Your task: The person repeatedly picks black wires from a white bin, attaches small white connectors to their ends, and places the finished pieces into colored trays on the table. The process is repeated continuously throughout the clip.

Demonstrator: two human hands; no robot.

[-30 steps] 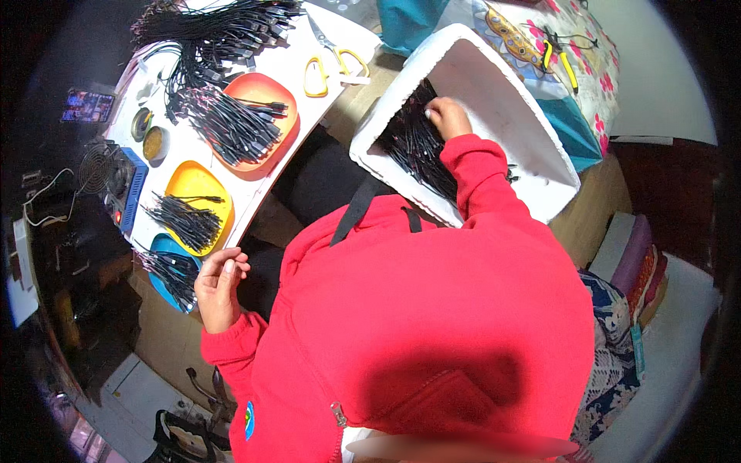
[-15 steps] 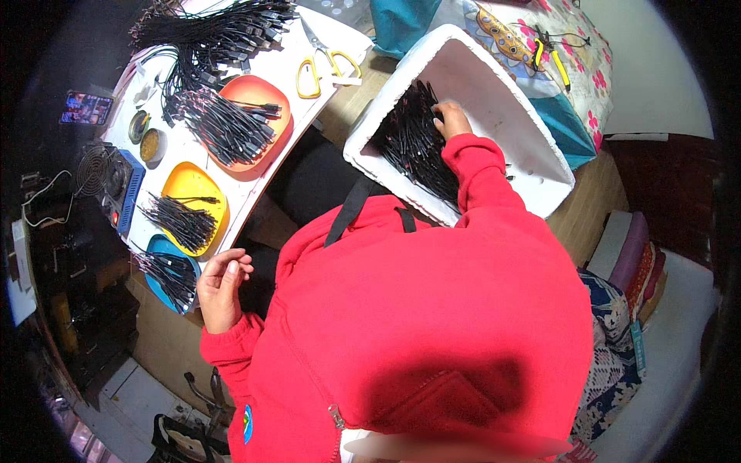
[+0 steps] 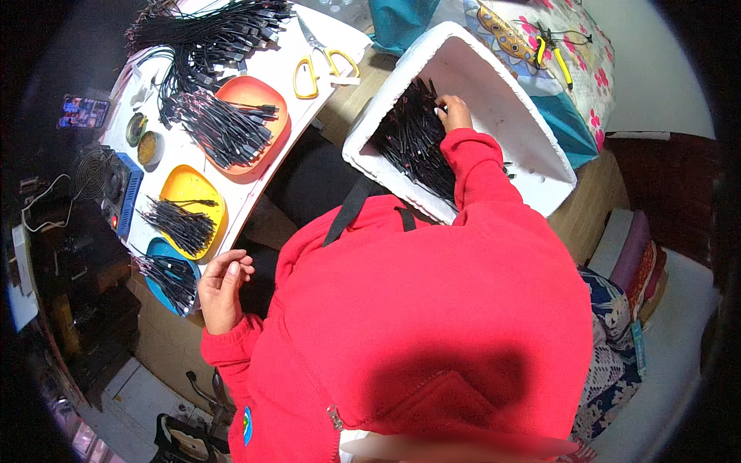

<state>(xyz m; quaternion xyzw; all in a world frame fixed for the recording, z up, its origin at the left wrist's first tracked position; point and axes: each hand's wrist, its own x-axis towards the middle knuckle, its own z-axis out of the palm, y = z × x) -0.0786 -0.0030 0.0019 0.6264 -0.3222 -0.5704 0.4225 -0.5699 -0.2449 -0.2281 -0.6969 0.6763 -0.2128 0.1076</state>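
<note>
Our right hand [image 3: 455,114] pinches short black cables [image 3: 413,143] inside the white foam box [image 3: 532,131]; our left hand [image 3: 222,289] waits half-curled, empty. We should lift few cables, avoiding tangles.

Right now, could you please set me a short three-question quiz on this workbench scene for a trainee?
1. True or false: the right hand is inside the white foam box, on the pile of black cable pieces.
2. Which colour is the plate nearest the left hand? A) orange B) blue C) green
3. Fill in: the scissors on the white table have ______ handles.

Key:
1. True.
2. B: the blue plate lies just beside the left hand, whose fingers are curled and hold nothing visible.
3. Yellow.
</note>
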